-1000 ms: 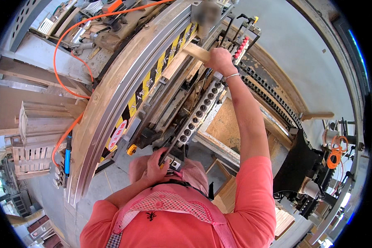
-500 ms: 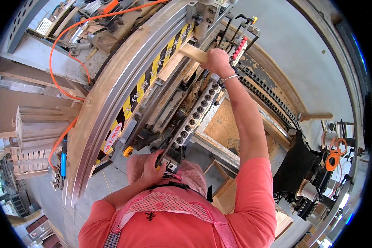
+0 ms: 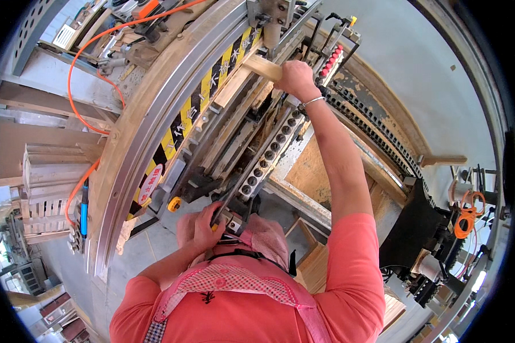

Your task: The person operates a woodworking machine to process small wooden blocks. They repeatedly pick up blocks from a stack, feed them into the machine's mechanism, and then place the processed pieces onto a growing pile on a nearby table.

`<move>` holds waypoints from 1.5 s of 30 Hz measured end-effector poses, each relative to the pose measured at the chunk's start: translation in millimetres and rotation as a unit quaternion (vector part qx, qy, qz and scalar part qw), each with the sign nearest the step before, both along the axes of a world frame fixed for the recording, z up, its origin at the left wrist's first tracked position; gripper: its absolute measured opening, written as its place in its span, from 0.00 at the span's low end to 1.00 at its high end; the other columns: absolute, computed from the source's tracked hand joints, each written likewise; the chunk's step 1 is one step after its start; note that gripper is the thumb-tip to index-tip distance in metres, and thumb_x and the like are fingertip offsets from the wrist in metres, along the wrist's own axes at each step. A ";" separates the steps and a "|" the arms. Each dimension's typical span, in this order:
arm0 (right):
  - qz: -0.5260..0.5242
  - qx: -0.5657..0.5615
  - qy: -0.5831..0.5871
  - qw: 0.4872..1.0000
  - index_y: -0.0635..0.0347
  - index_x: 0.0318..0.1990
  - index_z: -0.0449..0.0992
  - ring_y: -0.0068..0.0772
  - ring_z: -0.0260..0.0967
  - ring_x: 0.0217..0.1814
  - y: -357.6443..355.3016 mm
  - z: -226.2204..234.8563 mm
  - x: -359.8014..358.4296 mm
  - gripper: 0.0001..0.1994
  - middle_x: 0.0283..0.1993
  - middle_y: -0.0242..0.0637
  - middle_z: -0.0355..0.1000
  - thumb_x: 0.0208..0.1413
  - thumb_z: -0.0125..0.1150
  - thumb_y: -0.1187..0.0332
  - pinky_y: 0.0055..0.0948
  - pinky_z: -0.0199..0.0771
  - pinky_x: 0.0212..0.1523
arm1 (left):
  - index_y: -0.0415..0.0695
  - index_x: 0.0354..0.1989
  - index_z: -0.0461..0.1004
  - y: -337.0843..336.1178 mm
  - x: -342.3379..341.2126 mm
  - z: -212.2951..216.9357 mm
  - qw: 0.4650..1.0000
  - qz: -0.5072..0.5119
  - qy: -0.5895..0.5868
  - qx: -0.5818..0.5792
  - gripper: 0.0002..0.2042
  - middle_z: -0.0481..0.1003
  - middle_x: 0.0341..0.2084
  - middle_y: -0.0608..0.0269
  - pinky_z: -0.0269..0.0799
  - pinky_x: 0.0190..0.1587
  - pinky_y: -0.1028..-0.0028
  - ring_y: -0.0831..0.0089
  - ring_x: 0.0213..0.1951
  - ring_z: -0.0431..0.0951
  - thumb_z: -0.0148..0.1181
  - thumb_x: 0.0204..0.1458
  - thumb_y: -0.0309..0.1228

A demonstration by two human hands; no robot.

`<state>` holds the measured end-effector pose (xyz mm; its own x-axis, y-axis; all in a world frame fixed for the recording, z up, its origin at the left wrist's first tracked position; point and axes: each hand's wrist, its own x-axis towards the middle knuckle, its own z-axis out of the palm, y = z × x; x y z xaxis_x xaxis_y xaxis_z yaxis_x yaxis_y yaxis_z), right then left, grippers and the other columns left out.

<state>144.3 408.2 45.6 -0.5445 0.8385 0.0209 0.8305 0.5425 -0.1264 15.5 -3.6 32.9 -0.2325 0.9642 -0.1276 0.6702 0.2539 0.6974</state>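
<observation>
My right hand (image 3: 297,79) reaches far out and grips the end of a short wooden piece (image 3: 262,68). The wood's other end points left, toward the striped yellow-and-black guard (image 3: 206,88) of a long machine. Beside it, a pale wooden strip (image 3: 233,88) lies along the machine bed. Close to my waist, my left hand (image 3: 205,226) is curled at the near end of the machine, by a small metal box (image 3: 232,223). A bit of yellow shows at its fingers; what they grip is mostly hidden.
A row of black round fittings (image 3: 270,155) runs along the machine, with red knobs (image 3: 331,60) farther off. A yellow knob (image 3: 174,204) sticks out at the near left. Stacked wooden parts (image 3: 46,177) and an orange hose (image 3: 70,86) are on the left; a sawdust-covered panel (image 3: 309,171) is on the right.
The view has shifted slightly. My right hand has drawn a little to the left and nearer, still gripping the wooden piece. My left hand stays curled at the machine's near end.
</observation>
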 end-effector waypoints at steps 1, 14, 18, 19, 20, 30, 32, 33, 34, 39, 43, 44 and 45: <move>0.002 -0.005 -0.001 1.000 0.60 0.26 0.79 0.43 0.75 0.35 0.0 2.9 0.5 0.15 0.29 0.43 0.75 0.32 0.66 0.59 0.36 0.76 0.37 | 0.46 0.49 0.68 0.0 0.1 -0.5 1.000 0.000 0.008 -0.003 0.20 0.76 0.32 0.49 0.72 0.34 0.61 0.53 0.35 0.77 0.59 0.45 0.34; 0.001 0.000 0.008 1.000 0.60 0.28 0.79 0.43 0.74 0.35 3.9 -6.1 -2.4 0.18 0.30 0.43 0.75 0.30 0.67 0.55 0.36 0.75 0.39 | 0.44 0.49 0.69 -5.0 -0.6 -4.8 0.999 -0.002 0.032 0.011 0.21 0.76 0.27 0.50 0.72 0.33 0.62 0.51 0.30 0.77 0.59 0.45 0.35; -0.010 0.004 0.007 1.000 0.59 0.28 0.80 0.43 0.74 0.36 -5.0 -3.0 -3.0 0.18 0.30 0.43 0.75 0.33 0.68 0.54 0.36 0.75 0.40 | 0.38 0.52 0.63 -13.3 -4.7 -8.1 0.996 0.000 -0.065 -0.055 0.23 0.69 0.44 0.45 0.67 0.48 0.63 0.50 0.46 0.71 0.56 0.44 0.25; -0.017 0.000 0.004 1.000 0.58 0.29 0.80 0.43 0.74 0.37 -8.7 -0.7 -4.0 0.18 0.31 0.44 0.75 0.34 0.68 0.53 0.36 0.75 0.40 | 0.37 0.53 0.63 -16.0 -7.2 -15.7 0.996 0.000 -0.079 -0.043 0.23 0.69 0.44 0.45 0.66 0.49 0.64 0.50 0.46 0.71 0.55 0.45 0.25; -0.039 0.020 0.029 0.999 0.59 0.32 0.79 0.43 0.73 0.40 -10.5 -6.9 -2.9 0.19 0.34 0.45 0.74 0.35 0.68 0.54 0.36 0.74 0.43 | 0.37 0.53 0.63 -19.3 -10.7 -29.6 0.995 -0.004 -0.094 -0.030 0.23 0.69 0.44 0.45 0.66 0.49 0.64 0.50 0.46 0.71 0.55 0.45 0.25; -0.248 0.177 0.516 0.800 0.61 0.38 0.73 0.30 0.66 0.27 -290.1 2.0 30.5 0.13 0.28 0.36 0.68 0.42 0.65 0.74 0.28 0.67 0.30 | 0.34 0.55 0.60 -20.6 -18.9 -65.5 0.985 -0.052 -0.146 0.075 0.22 0.68 0.48 0.43 0.61 0.55 0.66 0.55 0.52 0.68 0.51 0.50 0.26; -0.321 0.159 0.482 0.800 0.62 0.37 0.73 0.28 0.65 0.26 -373.9 -8.8 46.2 0.12 0.26 0.36 0.67 0.43 0.64 0.75 0.25 0.67 0.29 | 0.36 0.57 0.59 -21.4 -20.9 -75.4 0.982 -0.063 -0.152 0.096 0.24 0.69 0.49 0.51 0.62 0.53 0.71 0.65 0.49 0.69 0.51 0.51 0.27; -0.346 0.158 0.468 0.798 0.62 0.37 0.73 0.27 0.64 0.25 -414.8 -25.4 57.0 0.11 0.25 0.35 0.67 0.43 0.64 0.75 0.24 0.66 0.27 | 0.36 0.58 0.58 -21.1 -21.7 -78.3 0.978 -0.069 -0.177 0.082 0.24 0.69 0.48 0.51 0.62 0.53 0.71 0.65 0.49 0.69 0.52 0.50 0.26; -0.374 0.135 0.465 0.791 0.62 0.37 0.73 0.27 0.64 0.25 -450.6 -29.2 57.6 0.11 0.25 0.35 0.66 0.43 0.64 0.75 0.24 0.65 0.26 | 0.36 0.58 0.58 -21.0 -25.0 -78.4 0.979 -0.061 -0.176 0.080 0.24 0.69 0.48 0.51 0.62 0.53 0.71 0.65 0.49 0.69 0.52 0.50 0.26; -0.511 0.072 0.335 0.788 0.61 0.35 0.74 0.29 0.67 0.23 -624.8 -55.9 76.5 0.10 0.25 0.36 0.68 0.43 0.64 0.74 0.25 0.68 0.25 | 0.37 0.56 0.60 -16.6 -26.9 -86.5 0.974 -0.081 -0.183 0.106 0.24 0.68 0.50 0.48 0.60 0.55 0.68 0.59 0.51 0.69 0.53 0.49 0.27; -0.590 0.040 0.255 0.765 0.61 0.36 0.75 0.32 0.70 0.25 -711.7 -69.0 79.8 0.11 0.26 0.37 0.70 0.42 0.65 0.72 0.28 0.70 0.27 | 0.36 0.56 0.60 -16.0 -25.3 -80.4 0.976 -0.086 -0.180 0.092 0.24 0.68 0.49 0.47 0.61 0.54 0.68 0.58 0.51 0.69 0.53 0.49 0.28; -0.603 0.038 0.235 0.762 0.61 0.36 0.75 0.33 0.70 0.26 -726.4 -70.6 83.0 0.11 0.27 0.37 0.71 0.42 0.65 0.71 0.29 0.70 0.28 | 0.36 0.55 0.60 -16.0 -26.4 -82.0 0.977 -0.090 -0.167 0.098 0.24 0.68 0.49 0.47 0.60 0.54 0.68 0.58 0.51 0.69 0.53 0.49 0.28; -0.618 0.037 0.219 0.754 0.60 0.36 0.75 0.34 0.70 0.27 -741.3 -72.7 87.1 0.11 0.27 0.37 0.71 0.42 0.65 0.71 0.30 0.70 0.28 | 0.36 0.55 0.60 -14.4 -27.4 -83.2 0.978 -0.094 -0.154 0.104 0.24 0.68 0.49 0.48 0.60 0.54 0.68 0.58 0.50 0.69 0.53 0.49 0.28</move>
